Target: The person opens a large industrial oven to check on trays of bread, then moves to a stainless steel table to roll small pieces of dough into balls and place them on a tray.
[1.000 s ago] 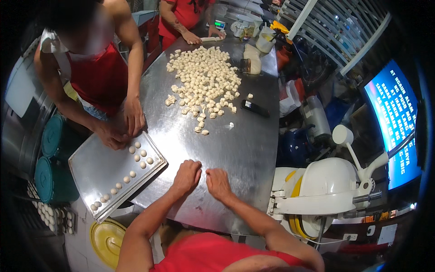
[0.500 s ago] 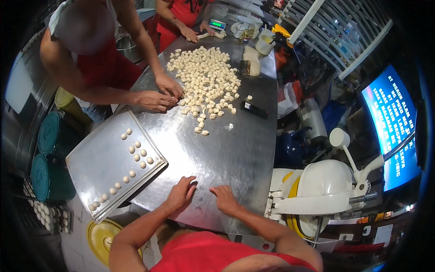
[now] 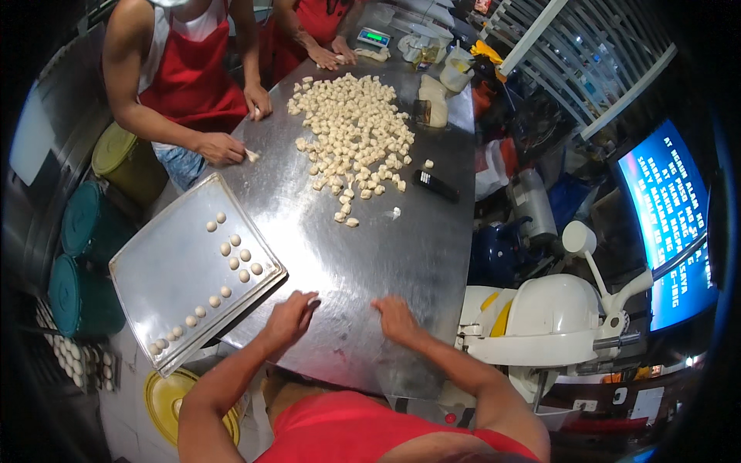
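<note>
My left hand (image 3: pixel 290 318) rests on the metal table (image 3: pixel 340 262) near its front edge, fingers curled down. Across from it, my right hand (image 3: pixel 397 318) is also curled, knuckles up, on the tabletop. What either palm covers, if anything, is hidden. Left of my left hand lies a metal tray (image 3: pixel 166 270) with several round dough balls (image 3: pixel 225 292) in loose rows. Farther up the table spreads a big heap of small cut dough pieces (image 3: pixel 355 131).
At the left, a co-worker's hand (image 3: pixel 222 148) pinches a dough piece (image 3: pixel 252 156). Another person's hands (image 3: pixel 324 58) work dough near a digital scale (image 3: pixel 373 37). A black handset (image 3: pixel 436 185) lies by the right edge; a white mixer (image 3: pixel 552 309) stands beyond it. Lidded bins (image 3: pixel 81 297) stand left.
My hands have moved apart, the left one leftward and the right one rightward and slightly up. The left co-worker has straightened and drawn both hands back from the heap, one with a dough piece.
</note>
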A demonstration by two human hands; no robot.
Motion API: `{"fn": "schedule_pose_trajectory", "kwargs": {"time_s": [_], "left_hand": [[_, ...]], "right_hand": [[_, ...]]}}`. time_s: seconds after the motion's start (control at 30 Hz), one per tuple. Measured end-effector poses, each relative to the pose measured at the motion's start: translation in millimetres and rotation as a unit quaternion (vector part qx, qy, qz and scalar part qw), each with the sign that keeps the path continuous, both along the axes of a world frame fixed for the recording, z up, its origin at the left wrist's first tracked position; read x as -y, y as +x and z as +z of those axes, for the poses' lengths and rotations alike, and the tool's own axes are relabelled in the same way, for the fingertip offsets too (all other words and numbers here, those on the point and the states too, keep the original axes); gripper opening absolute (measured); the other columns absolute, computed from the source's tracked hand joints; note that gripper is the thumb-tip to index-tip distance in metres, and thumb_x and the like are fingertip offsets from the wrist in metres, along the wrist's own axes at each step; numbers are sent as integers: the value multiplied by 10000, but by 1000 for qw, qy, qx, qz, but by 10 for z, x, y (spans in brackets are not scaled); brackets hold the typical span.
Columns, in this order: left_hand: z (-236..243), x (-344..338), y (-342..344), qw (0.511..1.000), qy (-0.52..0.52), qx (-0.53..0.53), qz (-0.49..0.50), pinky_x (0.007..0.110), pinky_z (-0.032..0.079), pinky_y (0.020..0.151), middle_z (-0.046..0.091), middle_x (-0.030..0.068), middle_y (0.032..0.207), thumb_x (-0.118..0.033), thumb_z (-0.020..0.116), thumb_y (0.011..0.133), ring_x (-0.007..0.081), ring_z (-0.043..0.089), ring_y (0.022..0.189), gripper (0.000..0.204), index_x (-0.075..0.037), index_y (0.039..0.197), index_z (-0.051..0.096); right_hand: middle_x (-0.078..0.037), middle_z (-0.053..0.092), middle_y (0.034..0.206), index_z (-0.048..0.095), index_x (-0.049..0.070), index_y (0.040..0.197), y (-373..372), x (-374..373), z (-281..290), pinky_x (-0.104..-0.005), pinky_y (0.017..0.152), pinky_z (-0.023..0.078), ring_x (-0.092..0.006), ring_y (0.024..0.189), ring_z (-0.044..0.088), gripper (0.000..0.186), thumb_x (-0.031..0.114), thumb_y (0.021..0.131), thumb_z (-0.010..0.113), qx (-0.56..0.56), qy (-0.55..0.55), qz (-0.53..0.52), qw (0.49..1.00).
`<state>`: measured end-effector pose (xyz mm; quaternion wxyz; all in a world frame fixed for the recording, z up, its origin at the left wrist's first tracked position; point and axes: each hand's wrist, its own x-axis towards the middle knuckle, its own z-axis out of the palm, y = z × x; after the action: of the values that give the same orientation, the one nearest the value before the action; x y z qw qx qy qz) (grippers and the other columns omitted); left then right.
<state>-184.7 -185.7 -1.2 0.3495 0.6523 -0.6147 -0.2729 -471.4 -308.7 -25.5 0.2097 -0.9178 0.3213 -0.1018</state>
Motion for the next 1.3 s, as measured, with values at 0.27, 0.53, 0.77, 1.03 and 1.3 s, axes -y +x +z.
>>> {"fn": "schedule_pose_trajectory", "kwargs": {"time_s": [0.27,0.53,0.77,1.03,1.3], "left_hand": [[-154,71,-487,993,-70,-90,21,471,549,764,651,210,1051,-73,635,952,412,676,892,287,-72,1239,632],[60,385,-288,997,-62,1,51,481,541,699,669,185,972,-128,662,957,412,668,790,207,-90,1160,665],[-234,-187,-142,994,-62,-89,-29,442,557,712,667,181,946,-48,661,917,380,682,813,202,-88,1114,687],[-87,216,-489,988,-70,-108,84,419,565,736,678,201,953,-31,619,913,394,696,825,178,-58,1072,696],[8,338,-180,994,-99,2,36,443,539,679,646,167,900,-77,678,915,387,670,776,108,-75,1022,686]], "right_hand": [[-199,628,1096,615,17,1191,445,-377,10,-482,984,420,-396,1047,564,401,-34,802,529,67,-10,-17,998],[-177,614,1064,622,36,1124,636,193,-13,-488,975,410,-366,1058,557,321,-16,816,548,110,-70,-180,975],[-178,628,1078,622,31,1088,-166,-181,-44,-474,972,416,-367,1068,567,245,-1,866,524,-2,-18,31,999],[-180,634,1079,629,30,1083,537,-213,-19,-476,976,421,-376,1057,571,254,-26,862,518,100,-4,-74,992],[-182,617,1031,625,41,1097,429,261,-151,-489,965,418,-383,1030,572,279,-30,853,509,94,-72,-148,982]]}}
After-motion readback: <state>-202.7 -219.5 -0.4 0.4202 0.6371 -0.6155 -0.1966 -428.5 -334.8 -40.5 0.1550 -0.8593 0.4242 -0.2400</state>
